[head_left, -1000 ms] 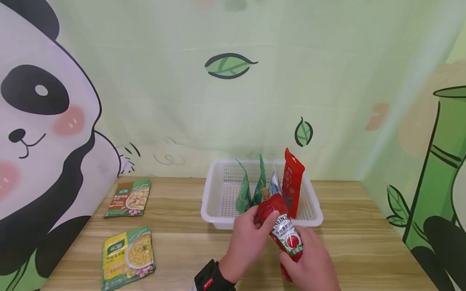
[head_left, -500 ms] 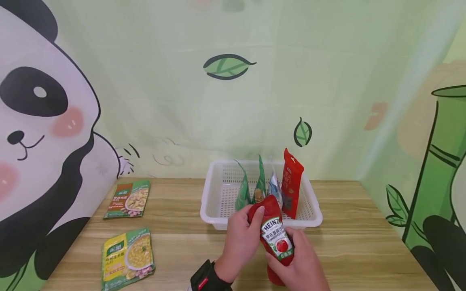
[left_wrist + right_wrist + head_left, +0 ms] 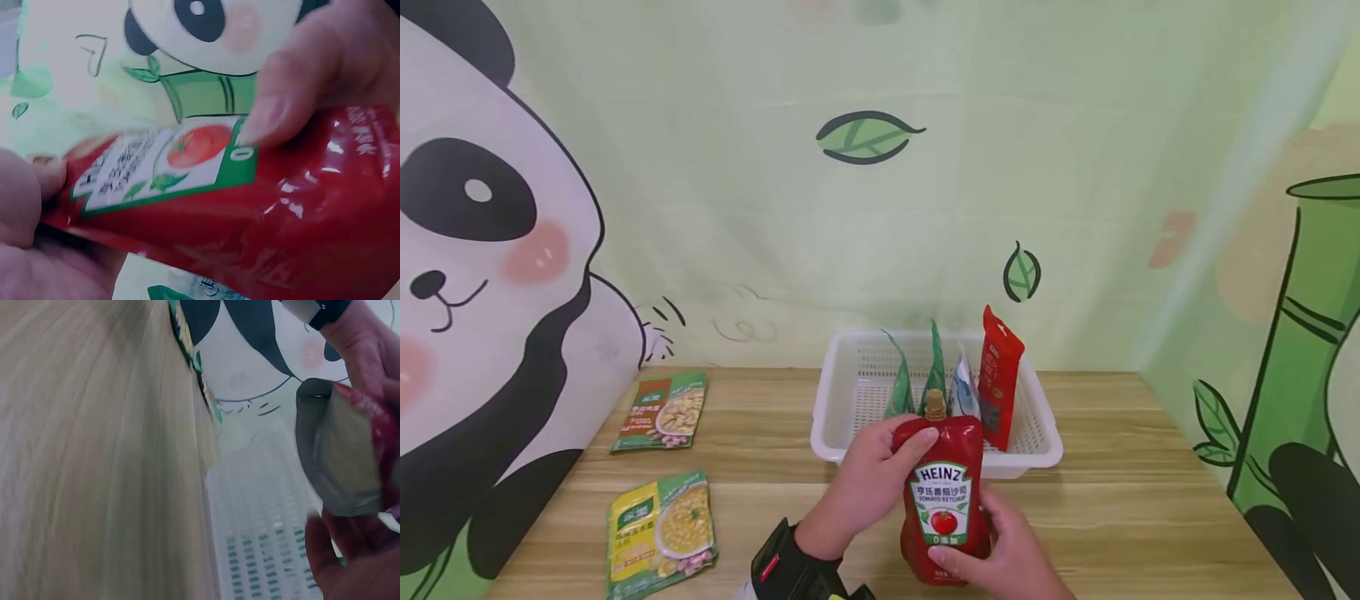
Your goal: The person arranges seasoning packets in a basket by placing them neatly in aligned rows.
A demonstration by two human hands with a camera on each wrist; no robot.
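Observation:
A red Heinz ketchup pouch is held between both hands in the head view, nearly upright, label towards me and its gold-brown cap at the top. My left hand pinches the upper left corner, thumb on the front. Low on the right side, my right hand grips the pouch with its thumb over the front. From the left wrist, the ketchup pouch lies across the view. Its grey bottom fold shows in the right wrist view, close to my right hand.
Behind the pouch stands a white perforated basket. Inside it are green packets, a blue-white packet and a tall red packet, all on edge. A brown-green packet and a yellow-green packet lie flat on the left.
The ketchup pouch has swung from a slant to nearly upright and shifted left, its label turning towards me. Both hands moved left with it; the basket and packets stay put.

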